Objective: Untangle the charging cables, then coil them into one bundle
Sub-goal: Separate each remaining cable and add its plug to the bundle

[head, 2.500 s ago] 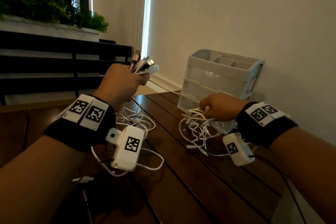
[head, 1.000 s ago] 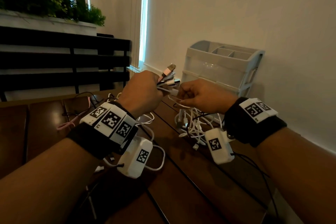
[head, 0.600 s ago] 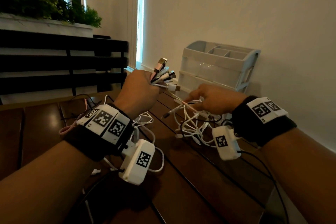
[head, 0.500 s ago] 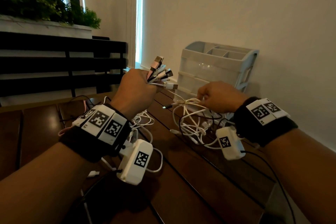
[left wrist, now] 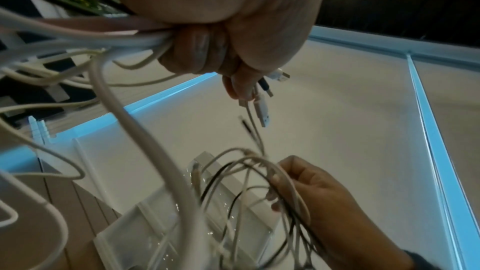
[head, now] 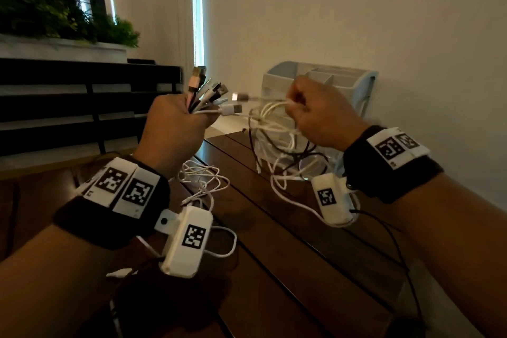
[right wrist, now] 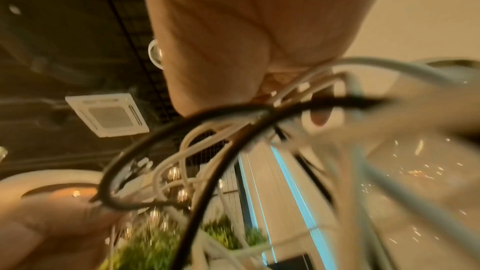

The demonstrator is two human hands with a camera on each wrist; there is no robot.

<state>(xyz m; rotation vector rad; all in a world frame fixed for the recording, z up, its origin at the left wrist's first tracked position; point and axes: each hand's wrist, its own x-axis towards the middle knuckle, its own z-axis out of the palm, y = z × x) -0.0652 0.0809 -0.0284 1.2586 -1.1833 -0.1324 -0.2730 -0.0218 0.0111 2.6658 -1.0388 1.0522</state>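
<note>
My left hand (head: 175,129) is raised above the table and grips a bunch of charging cables just below their USB plugs (head: 212,93), which fan out upward and to the right. To its right my right hand (head: 321,115) grips several white and dark cable loops (head: 274,129) lifted off the table. In the left wrist view the left hand (left wrist: 207,54) clenches white and pink cable strands, and the right hand (left wrist: 311,190) holds the loops lower down. The right wrist view is blurred, with dark and white cables (right wrist: 221,130) crossing under the right hand (right wrist: 259,52).
A dark wooden slatted table (head: 288,269) lies below the hands. White cable slack (head: 203,184) lies on it under my left wrist. A pale plastic organiser (head: 343,82) stands at the wall behind my right hand. A black bench (head: 82,96) and plants are at the left.
Both hands have risen. My right hand has lifted its cable loops off the table and brought them up level with the plugs in my left hand.
</note>
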